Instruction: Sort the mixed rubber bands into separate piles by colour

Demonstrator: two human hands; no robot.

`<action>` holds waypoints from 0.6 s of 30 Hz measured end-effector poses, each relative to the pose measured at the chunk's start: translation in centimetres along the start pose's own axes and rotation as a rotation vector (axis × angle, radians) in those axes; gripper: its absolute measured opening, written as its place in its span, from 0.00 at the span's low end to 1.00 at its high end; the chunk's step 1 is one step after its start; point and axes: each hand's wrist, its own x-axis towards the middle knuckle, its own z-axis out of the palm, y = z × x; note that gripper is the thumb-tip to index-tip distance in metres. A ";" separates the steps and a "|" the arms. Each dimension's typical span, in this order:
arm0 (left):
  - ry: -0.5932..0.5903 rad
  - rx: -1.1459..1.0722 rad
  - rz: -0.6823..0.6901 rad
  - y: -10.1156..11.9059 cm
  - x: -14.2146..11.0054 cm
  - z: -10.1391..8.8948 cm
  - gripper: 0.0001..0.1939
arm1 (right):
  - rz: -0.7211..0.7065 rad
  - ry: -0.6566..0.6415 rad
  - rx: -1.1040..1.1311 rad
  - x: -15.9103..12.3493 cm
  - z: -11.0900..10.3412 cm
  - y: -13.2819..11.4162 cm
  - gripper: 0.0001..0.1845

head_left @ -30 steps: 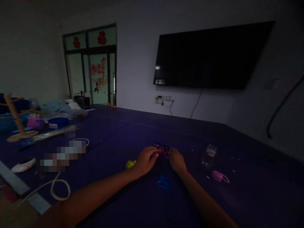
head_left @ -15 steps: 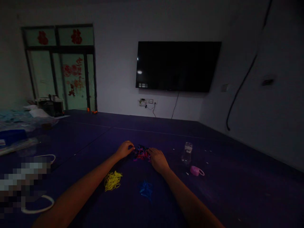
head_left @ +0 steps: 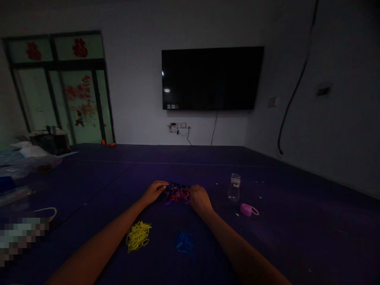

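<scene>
Purple bench (head_left: 162, 253): 1 mixed pile (head_left: 178, 194), handled by left hand (head_left: 156, 190), right hand (head_left: 200, 198); grips I cannot tell; likely needs pinching.

1. Black TV (head_left: 212, 78): on wall (head_left: 133, 87) above table's (head_left: 190, 154) far edge.
2. Outlets (head_left: 184, 125): same wall, below TV.
3. Orange items (head_left: 111, 145): table's far edge, near door (head_left: 84, 107).
4. Clear plastic (head_left: 14, 171): toward table's left edge.

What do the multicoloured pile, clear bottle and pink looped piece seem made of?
Multicoloured pile: perhaps rubber or elastic, finish unclear; thin, tangled strands, so cord is possible.
Clear bottle: glass or plastic, can't tell which; see-through, with glossy highlights.
Pink looped piece: probably plastic, smooth; even colour, loop holding its curve.
</scene>
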 end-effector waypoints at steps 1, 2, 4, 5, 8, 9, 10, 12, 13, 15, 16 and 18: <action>0.007 -0.001 -0.012 -0.2 0.0 -0.3 0.19 | -0.004 0.004 0.002 0.0 0.0 0.0 0.17; 0.015 0.000 -0.022 -0.4 0.1 -0.6 0.21 | -0.012 0.007 0.005 0.0 0.0 -0.1 0.17; 0.031 0.016 -0.037 -0.7 0.1 -1.4 0.22 | -0.026 0.007 0.014 0.0 0.0 -0.1 0.18; 0.039 0.030 -0.040 -0.8 0.1 -1.7 0.22 | -0.026 0.006 0.019 0.0 0.0 -0.1 0.18; 0.041 0.087 -0.028 -0.8 0.0 -2.4 0.18 | 0.010 0.009 0.039 0.0 0.1 0.0 0.18; 0.031 0.105 -0.018 -0.6 -0.1 -2.5 0.17 | 0.032 0.017 0.055 0.0 0.2 0.1 0.18; 0.018 0.119 -0.006 -0.4 -0.1 -2.5 0.16 | 0.057 0.026 0.076 0.1 0.3 0.3 0.19; -0.018 0.155 0.024 0.0 -0.3 -2.4 0.15 | 0.105 0.040 0.123 0.2 0.7 0.8 0.20; -0.040 0.181 0.043 0.3 -0.4 -2.3 0.15 | 0.127 0.041 0.141 0.3 0.9 1.0 0.20; -0.096 0.238 0.083 0.6 -0.5 -2.0 0.16 | 0.154 0.032 0.169 0.4 1.2 1.3 0.21; -0.127 0.259 0.099 0.7 -0.6 -1.9 0.16 | 0.159 0.026 0.178 0.4 1.3 1.5 0.22; -0.168 0.262 0.111 0.8 -0.7 -1.6 0.16 | 0.151 0.015 0.186 0.3 1.4 1.5 0.22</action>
